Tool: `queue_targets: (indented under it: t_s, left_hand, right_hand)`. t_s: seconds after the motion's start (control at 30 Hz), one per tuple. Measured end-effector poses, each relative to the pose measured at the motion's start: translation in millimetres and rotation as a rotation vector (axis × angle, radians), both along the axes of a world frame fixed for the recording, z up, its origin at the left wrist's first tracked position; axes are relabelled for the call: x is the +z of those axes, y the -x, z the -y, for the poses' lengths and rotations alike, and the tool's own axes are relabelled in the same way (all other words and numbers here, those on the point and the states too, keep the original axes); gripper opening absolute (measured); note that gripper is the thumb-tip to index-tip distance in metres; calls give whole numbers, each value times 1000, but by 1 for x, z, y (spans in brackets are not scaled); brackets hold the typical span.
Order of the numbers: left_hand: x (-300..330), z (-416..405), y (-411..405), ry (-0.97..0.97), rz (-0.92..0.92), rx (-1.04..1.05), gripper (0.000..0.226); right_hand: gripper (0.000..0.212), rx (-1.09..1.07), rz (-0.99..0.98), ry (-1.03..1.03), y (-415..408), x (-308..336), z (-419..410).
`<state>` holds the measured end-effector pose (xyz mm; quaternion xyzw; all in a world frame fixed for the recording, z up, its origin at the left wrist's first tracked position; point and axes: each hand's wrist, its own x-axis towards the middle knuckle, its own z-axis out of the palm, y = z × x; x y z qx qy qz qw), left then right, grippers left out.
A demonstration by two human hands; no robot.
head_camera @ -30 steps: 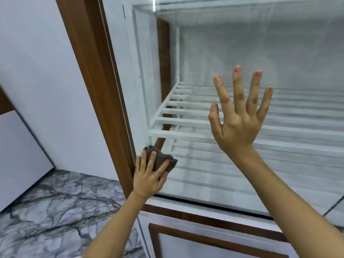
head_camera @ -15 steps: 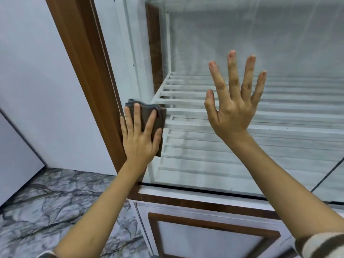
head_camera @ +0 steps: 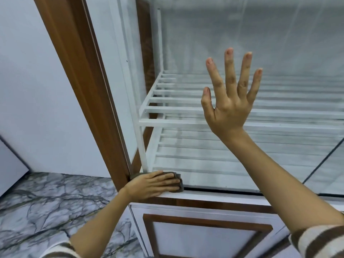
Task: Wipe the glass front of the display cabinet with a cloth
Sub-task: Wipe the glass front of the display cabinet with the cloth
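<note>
The display cabinet's glass front [head_camera: 214,34] fills the upper right of the head view, with white slatted shelves behind it. My left hand [head_camera: 150,185] presses a folded dark grey cloth [head_camera: 179,185] flat against the bottom left corner of the glass, just above the sill. The fingers point right and cover most of the cloth. My right hand [head_camera: 229,105] is held up with fingers spread, palm toward the glass at mid height, holding nothing. Whether it touches the glass I cannot tell.
A brown wooden frame post [head_camera: 83,81] borders the glass on the left. Below the glass runs a white sill [head_camera: 223,197] above a brown-trimmed lower panel [head_camera: 204,237]. Grey-veined marble floor [head_camera: 46,202] and a pale wall [head_camera: 37,90] lie to the left.
My left hand slid the cloth up the left edge of the glass, then down to the bottom corner, fingers turning rightward. My right hand stayed spread at about the same place.
</note>
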<state>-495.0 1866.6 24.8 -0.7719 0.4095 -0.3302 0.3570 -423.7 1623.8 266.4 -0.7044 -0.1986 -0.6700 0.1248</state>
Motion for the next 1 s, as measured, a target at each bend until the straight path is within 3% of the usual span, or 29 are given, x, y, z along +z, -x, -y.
queue_targets:
  t_s: [0.07,0.2,0.27,0.33,0.4,0.53,0.6,0.67,0.8,0.87,0.93,1.0]
  left_hand:
    - [19,3,-4,90,74,4,52]
    - [94,48,-21,654,347,1,61]
    - [123,86,-29,931,402,11,60]
    - [126,117,-33,1079,407,35,59]
    - [98,125,-35,958,353,37,61]
    - [14,81,-20,152,106,-1,72]
    - [0,59,-10,41,84,25,74]
    - [14,55,-9,177,161,32,68]
    - [99,105,-29,767,392,39,62]
    - [127,138,-41,960,434,27,60]
    - [123,163,-48,978,428,-20,61]
    - [94,177,-50,809,361,-80,64]
  right_hand:
    - [41,-4,-1,4,0,1,0]
    - [42,7,-17,7,2,2,1]
    - [43,9,-35,21,3,3,2]
    - [43,37,-67,44,6,4,6]
    - [43,85,-98,82,8,4,13]
    - [43,37,-91,37,7,-2,55]
    - [44,-25,-90,-12,0,-13,95]
    - [46,-79,-100,-19,-8,-32,132]
    - [51,-127,-71,40,-23,-66,154]
    - [51,-129,-44,39,-27,-69,153]
    - [52,-124,-34,43,-28,-70,155]
    - [53,-126,-30,44,-29,-71,156]
